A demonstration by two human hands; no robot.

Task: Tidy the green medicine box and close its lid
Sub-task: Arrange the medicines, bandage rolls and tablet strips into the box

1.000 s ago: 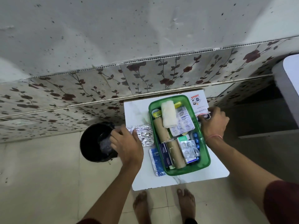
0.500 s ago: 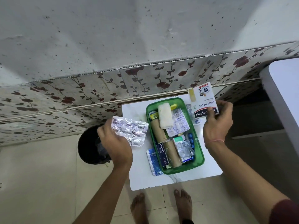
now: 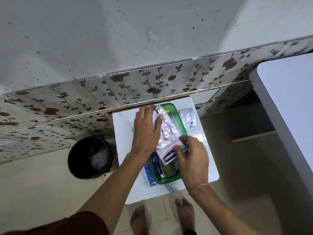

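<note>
The green medicine box (image 3: 182, 126) sat on the white worktop (image 3: 125, 129), contents mostly hidden. The left hand (image 3: 145, 128) pressed foil blister strips (image 3: 166, 131); the right hand (image 3: 193, 158) pinched a plaster packet (image 3: 166, 154), print blurred.

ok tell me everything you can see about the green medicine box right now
The green medicine box is a see-through green plastic tub, rounded at the corners, open with no lid on it. It sits on the small white table by the wall, crammed with packets. The left hand presses silver blister strips onto its contents; the right hand pushes in a white plaster packet. A blue strip lies against its left side.
</note>
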